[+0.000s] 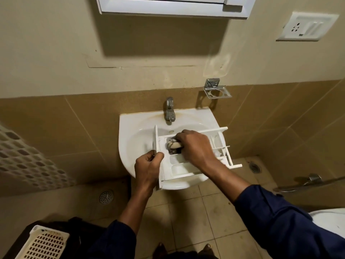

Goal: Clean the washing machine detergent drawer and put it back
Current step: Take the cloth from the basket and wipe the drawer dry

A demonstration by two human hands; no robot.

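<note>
The white detergent drawer (pixel 188 170) lies across the white wall sink (pixel 130 139), its front panel to the left and its compartments facing up. My left hand (pixel 147 168) grips the front panel's edge. My right hand (pixel 196 146) reaches into the far compartment and holds a bunched grey-white cloth (pixel 172 143) pressed against the drawer's inside. A dark part (pixel 174 151) shows just below the cloth.
A chrome tap (pixel 169 109) stands at the sink's back. A metal holder (pixel 216 89) is fixed to the tiled wall at right. A perforated white basket (pixel 44 243) sits low left, a floor drain (pixel 106 197) beside it, and a toilet edge (pixel 330 219) at right.
</note>
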